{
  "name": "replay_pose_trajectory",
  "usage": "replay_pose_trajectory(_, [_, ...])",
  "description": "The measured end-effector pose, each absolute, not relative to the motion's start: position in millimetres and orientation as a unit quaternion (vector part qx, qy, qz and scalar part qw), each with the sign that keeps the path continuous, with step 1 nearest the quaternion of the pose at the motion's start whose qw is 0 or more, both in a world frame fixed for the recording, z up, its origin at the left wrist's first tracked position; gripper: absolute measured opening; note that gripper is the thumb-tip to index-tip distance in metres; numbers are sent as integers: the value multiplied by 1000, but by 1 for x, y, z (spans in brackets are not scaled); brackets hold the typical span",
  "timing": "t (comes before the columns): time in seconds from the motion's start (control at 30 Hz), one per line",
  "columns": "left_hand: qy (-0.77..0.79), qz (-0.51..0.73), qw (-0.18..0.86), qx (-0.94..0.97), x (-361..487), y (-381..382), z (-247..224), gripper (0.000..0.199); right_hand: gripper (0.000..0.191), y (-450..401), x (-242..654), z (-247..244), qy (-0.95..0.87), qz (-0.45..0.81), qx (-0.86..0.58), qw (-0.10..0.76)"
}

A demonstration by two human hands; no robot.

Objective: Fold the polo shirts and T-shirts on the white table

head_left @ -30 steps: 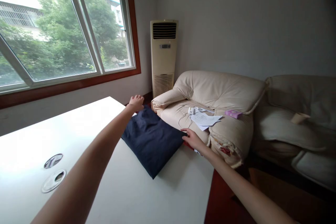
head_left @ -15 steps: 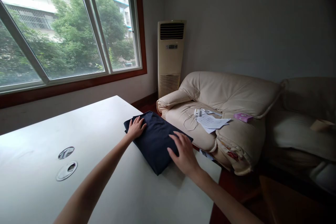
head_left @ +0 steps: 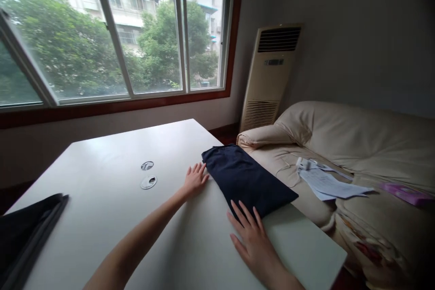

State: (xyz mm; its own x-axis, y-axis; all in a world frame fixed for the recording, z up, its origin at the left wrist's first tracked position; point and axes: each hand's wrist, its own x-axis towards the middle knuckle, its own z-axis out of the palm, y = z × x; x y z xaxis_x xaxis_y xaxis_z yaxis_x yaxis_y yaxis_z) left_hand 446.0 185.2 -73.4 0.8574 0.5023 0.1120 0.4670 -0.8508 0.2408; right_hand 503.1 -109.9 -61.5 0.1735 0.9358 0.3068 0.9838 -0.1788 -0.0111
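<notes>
Fingers of the right hand [head_left: 253,242] spread over the navy cloth's [head_left: 244,174] near corner, grip wide, holding nothing. The left hand [head_left: 194,183], also open, lies at its left edge, palm down; such flat hands seem suited to steadying it, not lifting. The navy cloth lies folded on the tabletop [head_left: 112,217], black cloth [head_left: 30,235] well left of it. Its outer side runs along the tabletop's edge, leaving little room to slide outward. Beyond it are the sofa [head_left: 360,140], bearing papers [head_left: 326,183], and the air conditioner [head_left: 268,77].
</notes>
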Motion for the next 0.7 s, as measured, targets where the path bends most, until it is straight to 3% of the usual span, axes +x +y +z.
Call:
replay_pose_trajectory(0.23, [251,24,102,962,278,164,-57,63,55,-107,467,-67,-733,-231,-628,118])
replay_pose_trajectory(0.53, [621,1,-131,773,49,164,2,57,58,-64,431,-72,-812,-236,-513,150])
replay_pose_trajectory(0.7, [725,-58,-103,678,-9,159,11,54,58,-49,413,-73,-826,-229,-489,161])
